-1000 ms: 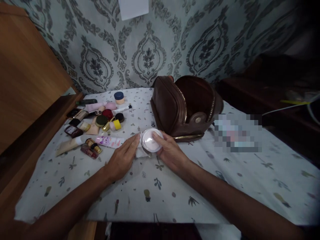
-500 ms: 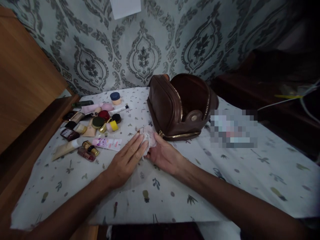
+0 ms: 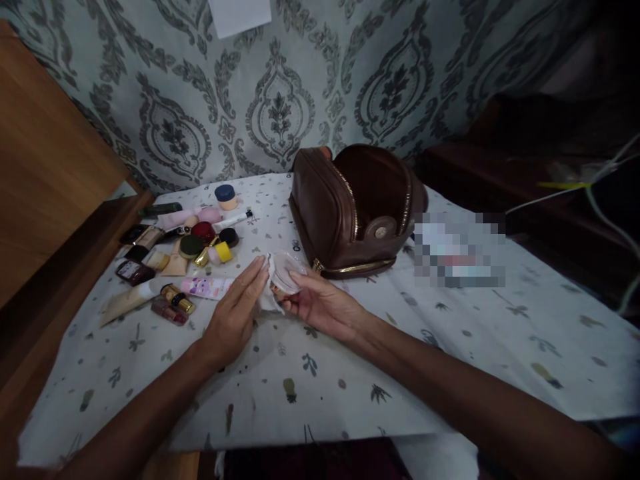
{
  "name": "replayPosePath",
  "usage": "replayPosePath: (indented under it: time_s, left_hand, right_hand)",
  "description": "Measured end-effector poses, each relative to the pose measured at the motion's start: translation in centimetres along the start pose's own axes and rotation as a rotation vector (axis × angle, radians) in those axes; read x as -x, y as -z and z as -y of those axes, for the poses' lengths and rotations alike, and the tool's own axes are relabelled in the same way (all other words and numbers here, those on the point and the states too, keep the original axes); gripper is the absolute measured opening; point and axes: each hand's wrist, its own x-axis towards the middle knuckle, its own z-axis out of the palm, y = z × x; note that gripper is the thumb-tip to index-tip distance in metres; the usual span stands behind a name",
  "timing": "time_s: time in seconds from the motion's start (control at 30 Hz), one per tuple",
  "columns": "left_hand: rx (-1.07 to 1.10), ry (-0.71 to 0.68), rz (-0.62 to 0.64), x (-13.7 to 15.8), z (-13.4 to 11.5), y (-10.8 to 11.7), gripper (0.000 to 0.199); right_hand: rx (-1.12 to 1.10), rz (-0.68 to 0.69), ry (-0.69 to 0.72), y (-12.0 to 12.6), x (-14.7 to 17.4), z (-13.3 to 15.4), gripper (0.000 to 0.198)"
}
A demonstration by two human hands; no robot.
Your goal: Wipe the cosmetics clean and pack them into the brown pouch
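My right hand point(image 3: 323, 303) grips a small round container with a pale, see-through top point(image 3: 288, 270), thumb on its upper face and fingers curled beneath. A crumpled white tissue point(image 3: 271, 299) lies against the container's left side. Pressed together, the fingers of my left hand point(image 3: 234, 321) hold that tissue to the container. Just left of this hand a pink-and-white tube point(image 3: 205, 287) lies on the cloth. Behind my right hand stands a brown cosmetic bag point(image 3: 330, 207), its zipped mouth gaping.
Several cosmetics lie at the left, among them a blue-lidded jar point(image 3: 226, 197), a yellow-capped bottle point(image 3: 220, 253) and a beige tube point(image 3: 127, 301). A blurred-out item point(image 3: 459, 250) is right of the bag. Patterned cloth point(image 3: 350, 400) covers the table; a wooden panel point(image 3: 55, 127) borders the left.
The container has tilted, so its round top shows more. My left hand has slid slightly left and down with the tissue. The whole view has shifted a little.
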Motion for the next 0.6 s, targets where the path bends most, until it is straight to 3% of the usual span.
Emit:
replayPosePath:
  time_s: [0.23, 0.43, 0.6]
  left_hand:
    - [-0.121, -0.071, 0.088, 0.0, -0.2, -0.2, 0.066]
    - [-0.210, -0.074, 0.140, 0.1, -0.2, -0.2, 0.063]
    - [-0.239, -0.109, 0.117, -0.1, -0.3, 0.0, 0.062]
  right_hand:
    - [-0.148, -0.072, -0.009, 0.3, -0.7, -0.3, 0.004]
    - [-0.168, -0.066, -0.001, 0.3, -1.1, -0.1, 0.033]
    - [-0.247, -0.080, 0.004, 0.1, -1.0, 0.1, 0.036]
